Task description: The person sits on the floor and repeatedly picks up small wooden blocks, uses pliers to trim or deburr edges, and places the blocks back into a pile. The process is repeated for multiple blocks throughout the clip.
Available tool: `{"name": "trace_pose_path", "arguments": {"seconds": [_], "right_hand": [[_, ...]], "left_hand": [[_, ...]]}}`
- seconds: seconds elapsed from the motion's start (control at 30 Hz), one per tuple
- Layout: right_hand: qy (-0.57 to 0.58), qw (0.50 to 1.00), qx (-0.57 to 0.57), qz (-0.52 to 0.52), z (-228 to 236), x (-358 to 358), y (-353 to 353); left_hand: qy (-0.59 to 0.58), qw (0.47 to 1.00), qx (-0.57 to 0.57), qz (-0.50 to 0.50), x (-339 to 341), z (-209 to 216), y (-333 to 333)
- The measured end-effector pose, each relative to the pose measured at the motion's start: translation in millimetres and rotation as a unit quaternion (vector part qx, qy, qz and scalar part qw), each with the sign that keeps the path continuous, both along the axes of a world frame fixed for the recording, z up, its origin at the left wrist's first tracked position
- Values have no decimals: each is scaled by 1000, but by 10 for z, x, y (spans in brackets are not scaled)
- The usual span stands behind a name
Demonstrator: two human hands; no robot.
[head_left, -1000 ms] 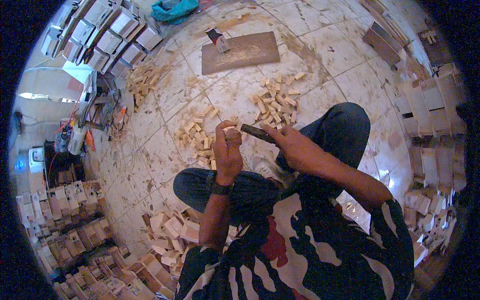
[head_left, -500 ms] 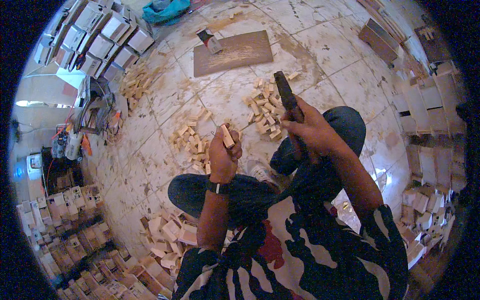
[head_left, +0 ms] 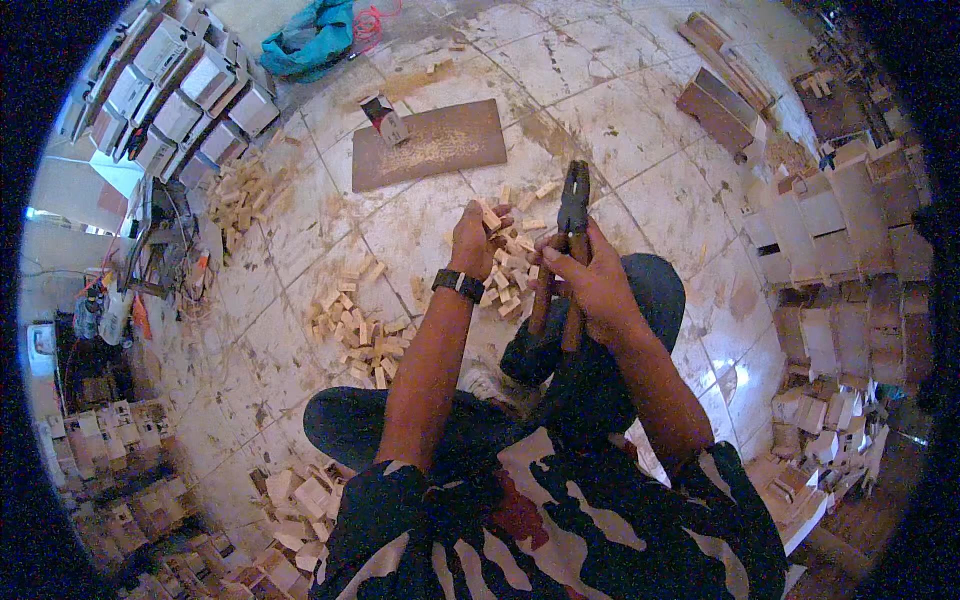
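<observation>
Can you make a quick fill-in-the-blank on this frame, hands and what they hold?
1. The right hand holds a pair of ____ with the nose pointing away from the person.
2. The left hand holds a small ____ block in its fingertips.
3. The black watch sits on the ____ wrist.
4. The flat brown board lies on the tiled ____.

Missing words: pliers; wooden; left; floor
</observation>
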State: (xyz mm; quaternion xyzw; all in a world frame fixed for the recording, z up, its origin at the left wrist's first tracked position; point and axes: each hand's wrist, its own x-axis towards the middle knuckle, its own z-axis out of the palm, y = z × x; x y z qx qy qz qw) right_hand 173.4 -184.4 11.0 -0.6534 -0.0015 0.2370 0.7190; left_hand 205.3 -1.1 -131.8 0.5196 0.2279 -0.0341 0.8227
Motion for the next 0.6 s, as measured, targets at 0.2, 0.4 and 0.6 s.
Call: {"name": "trace_pose_path", "arguments": {"seconds": [0.2,0.4,0.6], "right_hand": [[18,999,28,7,44,-8,16],[12,999,44,-5,69,-23,30],[35,999,-23,7,107,-25,14]], "left_hand": [[-31,998,-45,14,89,-77,50],[-26,989,-143,27,124,-129,91],[13,965,263,-12,478,-447,72]]}}
